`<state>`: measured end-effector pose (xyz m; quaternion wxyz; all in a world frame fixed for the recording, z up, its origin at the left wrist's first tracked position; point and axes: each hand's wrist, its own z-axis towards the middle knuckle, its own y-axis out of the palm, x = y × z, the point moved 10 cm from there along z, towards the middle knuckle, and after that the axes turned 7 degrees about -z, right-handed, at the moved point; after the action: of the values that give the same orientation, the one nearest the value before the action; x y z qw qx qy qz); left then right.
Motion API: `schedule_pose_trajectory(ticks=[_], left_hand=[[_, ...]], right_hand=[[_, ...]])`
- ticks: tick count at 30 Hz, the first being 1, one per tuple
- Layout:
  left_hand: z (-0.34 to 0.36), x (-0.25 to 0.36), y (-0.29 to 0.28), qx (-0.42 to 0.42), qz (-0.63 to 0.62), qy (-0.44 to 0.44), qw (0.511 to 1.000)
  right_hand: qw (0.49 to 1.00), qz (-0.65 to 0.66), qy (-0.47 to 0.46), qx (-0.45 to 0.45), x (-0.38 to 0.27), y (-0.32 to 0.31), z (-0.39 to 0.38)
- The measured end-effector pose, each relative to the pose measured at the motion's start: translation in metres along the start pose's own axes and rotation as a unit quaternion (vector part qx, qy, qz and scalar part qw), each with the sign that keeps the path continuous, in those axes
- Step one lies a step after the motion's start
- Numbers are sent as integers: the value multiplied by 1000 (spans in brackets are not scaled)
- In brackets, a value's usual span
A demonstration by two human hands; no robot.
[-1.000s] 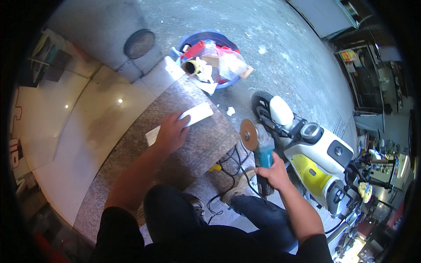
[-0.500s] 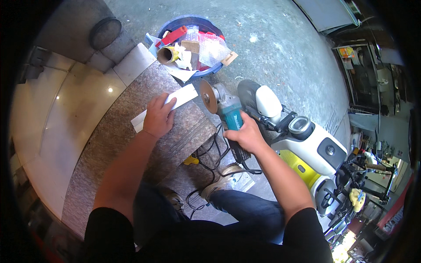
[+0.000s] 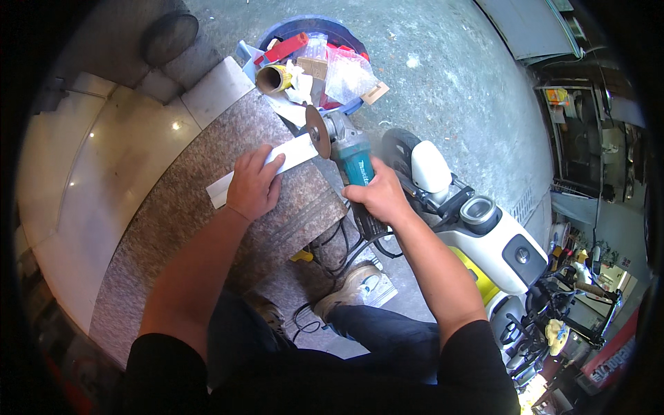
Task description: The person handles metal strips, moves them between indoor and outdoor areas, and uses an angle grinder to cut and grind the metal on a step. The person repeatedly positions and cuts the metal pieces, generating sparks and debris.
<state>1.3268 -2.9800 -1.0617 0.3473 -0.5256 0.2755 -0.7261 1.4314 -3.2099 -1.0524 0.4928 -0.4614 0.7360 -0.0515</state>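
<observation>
White strip [image 3: 297, 150] on speckled stone [image 3: 169, 221] — grey floor [image 3: 470, 104] beyond.

Filled blue tub [image 3: 289, 28], white-and-yellow two-wheeler [image 3: 492, 243], grey floor [image 3: 456, 104]

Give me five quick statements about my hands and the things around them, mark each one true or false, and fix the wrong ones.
1. The right hand holds a teal-bodied angle grinder. True.
2. The left hand is lifted clear of the white strip. False: it is on the strip, which lies on the stone slab.
3. The grinder's disc is at the strip's left end. False: it is at the right end; whether they touch is hard to tell.
4. The blue tub holds clear plastic wrap. True.
5. A white-and-yellow two-wheeler stands to the right of the slab. True.
</observation>
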Motion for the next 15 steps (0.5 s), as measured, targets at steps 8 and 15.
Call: schedule_pose_trajectory(ticks=[8,15], left_hand=[[1,3,-5,9,-4,6,1000],[1,2,-4,4,-6,3,1000]], right_hand=[[1000,-4,-5,5,-2,-1,1],[1000,-5,-8,4,-5,-2,0]])
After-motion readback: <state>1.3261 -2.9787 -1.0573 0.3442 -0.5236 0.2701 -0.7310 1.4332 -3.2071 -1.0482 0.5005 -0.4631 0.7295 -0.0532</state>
